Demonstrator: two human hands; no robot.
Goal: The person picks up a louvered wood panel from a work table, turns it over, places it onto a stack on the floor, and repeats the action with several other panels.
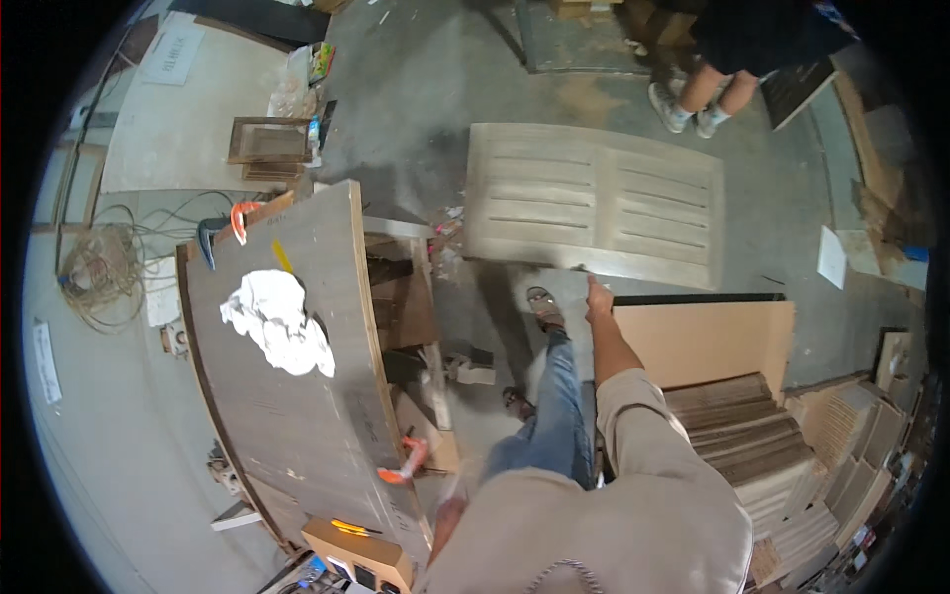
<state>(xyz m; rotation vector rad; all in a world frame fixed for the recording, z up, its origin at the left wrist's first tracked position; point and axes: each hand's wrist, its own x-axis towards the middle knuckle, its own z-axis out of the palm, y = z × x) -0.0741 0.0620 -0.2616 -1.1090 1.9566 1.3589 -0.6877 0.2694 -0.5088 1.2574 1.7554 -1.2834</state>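
My right hand (600, 300) reaches forward, its fingers looking closed, at the near edge of a pale louvered wooden panel (594, 203). A small dark thing shows at the fingertips, too small to name. The panel has two columns of slats and appears to lie low over the floor. Just right of the hand is the dark-edged corner of a tan board (703, 342). My left hand (450, 517) hangs low beside the workbench (336, 416), smeared by motion, its fingers unclear. A white crumpled cloth (280, 322) lies on the bench top.
Orange clamps (406, 463) grip the bench edges, and a cardboard box (356, 554) stands at its near end. Stacked brown slatted panels (737, 426) fill the right side. Another person (727, 94) stands at the far right. Coiled cable (104, 277) lies at left.
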